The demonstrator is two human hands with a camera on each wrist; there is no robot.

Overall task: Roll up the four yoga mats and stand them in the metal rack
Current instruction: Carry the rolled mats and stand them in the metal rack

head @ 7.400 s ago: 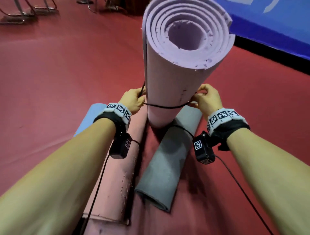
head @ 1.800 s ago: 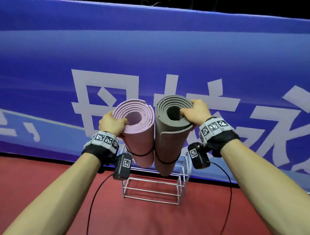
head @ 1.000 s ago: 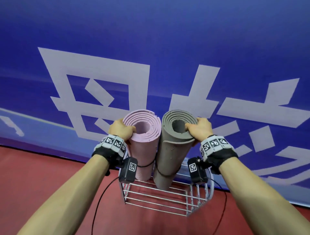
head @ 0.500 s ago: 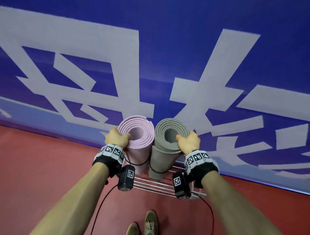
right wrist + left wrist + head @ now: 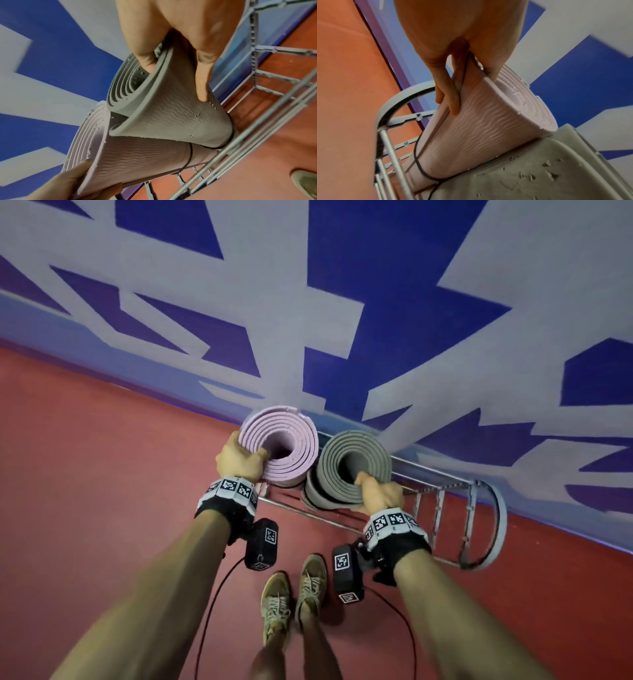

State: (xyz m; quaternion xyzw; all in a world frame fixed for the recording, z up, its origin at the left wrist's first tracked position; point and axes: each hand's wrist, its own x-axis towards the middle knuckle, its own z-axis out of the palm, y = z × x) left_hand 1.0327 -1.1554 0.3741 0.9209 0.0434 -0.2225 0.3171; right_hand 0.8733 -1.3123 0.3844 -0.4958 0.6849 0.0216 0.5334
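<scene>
Left hand (image 5: 239,461) clamped on top rim of pink mat (image 5: 291,440), right hand (image 5: 380,494) on grey mat (image 5: 354,453) rim, both rolls hanging below grips inside metal rack (image 5: 493,529), touching.

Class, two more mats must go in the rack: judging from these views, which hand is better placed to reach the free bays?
Probably the right hand: it grips the grey mat beside the rack's free bays; the left hand holds the pink mat at the far end.
</scene>
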